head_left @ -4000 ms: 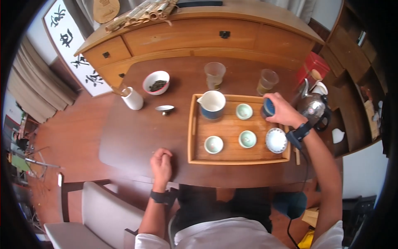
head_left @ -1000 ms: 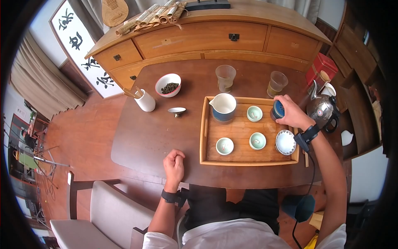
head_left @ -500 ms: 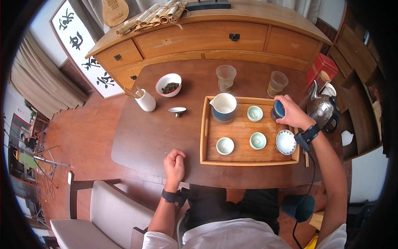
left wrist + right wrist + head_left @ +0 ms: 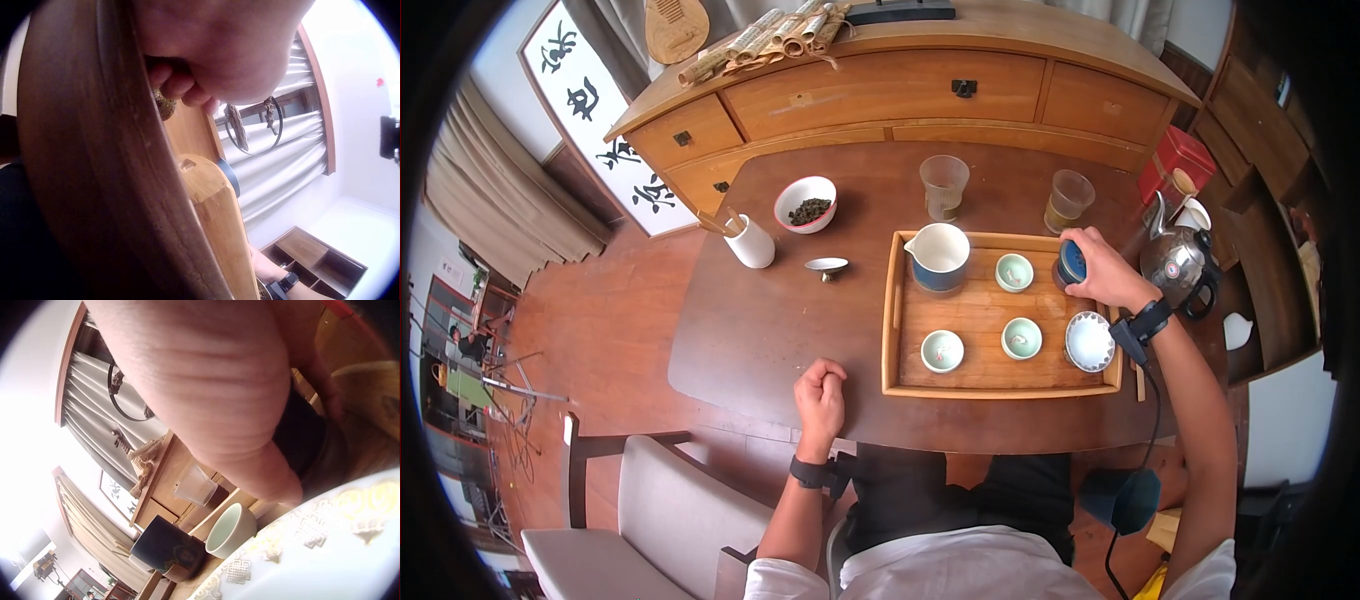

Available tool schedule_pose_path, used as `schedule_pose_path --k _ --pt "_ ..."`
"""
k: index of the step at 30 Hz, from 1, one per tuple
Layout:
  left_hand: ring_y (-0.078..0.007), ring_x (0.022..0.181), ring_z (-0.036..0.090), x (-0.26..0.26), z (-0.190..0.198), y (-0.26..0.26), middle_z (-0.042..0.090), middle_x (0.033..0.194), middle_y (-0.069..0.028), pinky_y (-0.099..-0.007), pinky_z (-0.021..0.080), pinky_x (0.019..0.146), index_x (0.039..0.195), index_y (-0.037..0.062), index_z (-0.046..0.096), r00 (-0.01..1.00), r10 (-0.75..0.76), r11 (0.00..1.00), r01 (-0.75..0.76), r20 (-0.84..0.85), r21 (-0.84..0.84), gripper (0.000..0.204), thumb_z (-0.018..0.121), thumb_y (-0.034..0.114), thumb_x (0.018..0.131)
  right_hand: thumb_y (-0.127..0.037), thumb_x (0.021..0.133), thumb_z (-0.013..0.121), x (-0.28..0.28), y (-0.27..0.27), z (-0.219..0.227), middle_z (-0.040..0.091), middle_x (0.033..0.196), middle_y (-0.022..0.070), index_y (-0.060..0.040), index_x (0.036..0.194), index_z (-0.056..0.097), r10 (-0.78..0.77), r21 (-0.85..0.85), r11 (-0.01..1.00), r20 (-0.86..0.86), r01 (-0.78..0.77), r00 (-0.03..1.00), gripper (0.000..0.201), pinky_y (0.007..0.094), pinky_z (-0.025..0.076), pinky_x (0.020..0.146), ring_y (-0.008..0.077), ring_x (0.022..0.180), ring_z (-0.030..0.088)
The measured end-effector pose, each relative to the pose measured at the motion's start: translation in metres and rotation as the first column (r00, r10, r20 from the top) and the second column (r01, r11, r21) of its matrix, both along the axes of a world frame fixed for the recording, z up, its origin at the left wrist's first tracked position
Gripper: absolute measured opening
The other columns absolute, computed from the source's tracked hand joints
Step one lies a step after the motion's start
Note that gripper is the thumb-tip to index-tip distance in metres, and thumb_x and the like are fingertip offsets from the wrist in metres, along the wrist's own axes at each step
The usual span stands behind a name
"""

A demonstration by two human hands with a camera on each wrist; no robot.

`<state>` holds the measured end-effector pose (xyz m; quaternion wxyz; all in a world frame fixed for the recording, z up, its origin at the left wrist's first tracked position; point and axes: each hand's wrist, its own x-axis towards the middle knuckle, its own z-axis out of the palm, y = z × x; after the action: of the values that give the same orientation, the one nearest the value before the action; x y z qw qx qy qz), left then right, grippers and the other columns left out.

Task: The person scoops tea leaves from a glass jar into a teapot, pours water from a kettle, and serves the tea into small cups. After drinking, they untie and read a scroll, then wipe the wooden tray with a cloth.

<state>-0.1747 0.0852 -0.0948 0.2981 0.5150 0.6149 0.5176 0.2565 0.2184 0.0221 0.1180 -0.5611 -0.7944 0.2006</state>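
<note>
My right hand point(image 4: 1102, 268) grips a small dark blue jar point(image 4: 1072, 263) with a patterned blue top, thumb and fingers on its sides. The jar stands at the right end of a wooden tray point(image 4: 1000, 392); in the right wrist view the hand covers much of it. My left hand point(image 4: 820, 395) rests loosely curled on the table near its front edge, holding nothing. On the tray are a blue pitcher point(image 4: 941, 256) with a white inside, pale green teacups point(image 4: 1014, 272) and a white patterned bowl point(image 4: 1090, 342), which fills the near edge of the right wrist view.
Left of the tray stand a bowl of tea leaves point(image 4: 807, 205), an upturned lid point(image 4: 827, 267) and a white tool holder point(image 4: 752, 245). Behind it are two clear cups point(image 4: 945, 188). A steel kettle point(image 4: 1175, 265) and a red tin point(image 4: 1176, 165) stand right.
Since four seconds ago the head view has shifted, so the table sits further right in it. My right hand holds the blue jar throughout, and my left hand stays resting.
</note>
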Motion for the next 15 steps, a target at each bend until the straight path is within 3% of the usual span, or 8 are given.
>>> schedule_pose_path --k 15 --pt "-0.0074 0.053 0.044 0.0009 -0.0002 -0.0001 0.048 0.057 -0.0006 -0.0258 0.035 0.05 0.074 0.0012 0.061 1.0 0.004 1.0 -0.004 0.004 0.02 0.018 0.046 -0.004 0.084 -0.008 0.068 0.079 0.0001 0.0002 -0.0007 0.049 0.117 0.0212 -0.0058 0.129 0.044 -0.006 -0.003 1.0 0.008 0.006 1.0 0.071 0.041 0.045 0.097 0.0403 0.111 0.053"
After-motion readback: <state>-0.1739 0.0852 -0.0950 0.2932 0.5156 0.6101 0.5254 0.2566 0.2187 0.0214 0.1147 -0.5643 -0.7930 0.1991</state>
